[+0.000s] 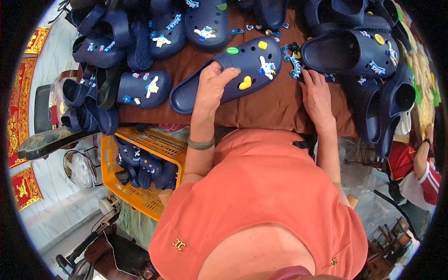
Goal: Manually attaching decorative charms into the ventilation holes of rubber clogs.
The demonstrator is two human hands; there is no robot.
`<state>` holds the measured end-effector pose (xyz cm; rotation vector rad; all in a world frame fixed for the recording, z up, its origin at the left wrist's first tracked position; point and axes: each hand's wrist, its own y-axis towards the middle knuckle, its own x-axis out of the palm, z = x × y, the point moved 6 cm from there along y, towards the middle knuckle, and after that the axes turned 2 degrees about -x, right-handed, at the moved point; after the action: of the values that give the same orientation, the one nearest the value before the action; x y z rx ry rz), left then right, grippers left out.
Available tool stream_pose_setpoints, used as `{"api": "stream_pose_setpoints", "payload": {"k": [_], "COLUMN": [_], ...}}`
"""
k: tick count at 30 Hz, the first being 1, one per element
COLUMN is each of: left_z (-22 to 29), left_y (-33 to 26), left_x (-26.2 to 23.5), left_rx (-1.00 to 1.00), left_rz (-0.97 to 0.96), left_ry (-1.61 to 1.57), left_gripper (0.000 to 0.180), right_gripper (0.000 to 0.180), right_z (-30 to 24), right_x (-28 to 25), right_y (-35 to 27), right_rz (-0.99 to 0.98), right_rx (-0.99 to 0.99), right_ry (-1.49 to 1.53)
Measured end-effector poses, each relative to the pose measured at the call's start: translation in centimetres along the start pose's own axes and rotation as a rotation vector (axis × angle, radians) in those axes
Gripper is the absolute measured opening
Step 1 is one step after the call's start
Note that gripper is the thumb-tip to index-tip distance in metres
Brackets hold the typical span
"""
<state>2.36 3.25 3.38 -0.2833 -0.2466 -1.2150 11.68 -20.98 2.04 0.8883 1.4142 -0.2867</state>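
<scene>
A navy foam clog (254, 70) lies across the brown cloth in front of me, toe to the upper right. My left hand (213, 86) grips it by the side, thumb on top and fingers inside the opening. On its upper are a green oval charm (232, 50), a yellow square one (262, 45), a yellow heart (245, 83) and a white figure charm (267, 68). My right hand (318, 95) rests on the cloth with fingers stretched and somewhat apart, tips beside a blue banner-shaped charm (296, 66). Whether a fingertip touches a small charm there cannot be told.
More navy clogs with charms surround the cloth, among them one at the right (357, 53) and one at the left (143, 89). Loose small charms (275, 35) lie beyond my clog. An orange basket (147, 205) of clogs stands below left. Another person's arm (422, 158) shows at far right.
</scene>
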Motion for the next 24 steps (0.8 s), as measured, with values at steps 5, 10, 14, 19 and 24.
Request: {"api": "stream_pose_setpoints", "payload": {"k": [5,10,14,19,24], "left_z": [-0.1,-0.2,-0.2,-1.0,-0.6], "left_y": [-0.2,-0.2,0.2,1.8,1.8], "left_x": [-0.1,-0.2,-0.5,-2.1,-1.7], "left_rx": [0.002,-0.008,0.021,-0.021,-0.034], "left_rz": [0.002,0.004,0.067,0.092,0.11], "left_ry": [0.012,0.035,0.095,0.177,0.193], "left_gripper": [0.024,0.022,0.013,0.027,0.027], "right_gripper": [0.033,0.028,0.027,0.028,0.028], "right_z": [-1.6,-1.5,-1.3,-1.5,-1.5], "right_x": [0.1,1.2,1.5,1.4,1.5], "right_y": [1.0,2.0,1.8,1.7,1.6], "right_rz": [0.046,0.025,0.05,0.113,0.13], "right_rx": [0.021,0.031,0.029,0.008,0.005], "right_ry": [0.117,0.155,0.219,0.252,0.247]}}
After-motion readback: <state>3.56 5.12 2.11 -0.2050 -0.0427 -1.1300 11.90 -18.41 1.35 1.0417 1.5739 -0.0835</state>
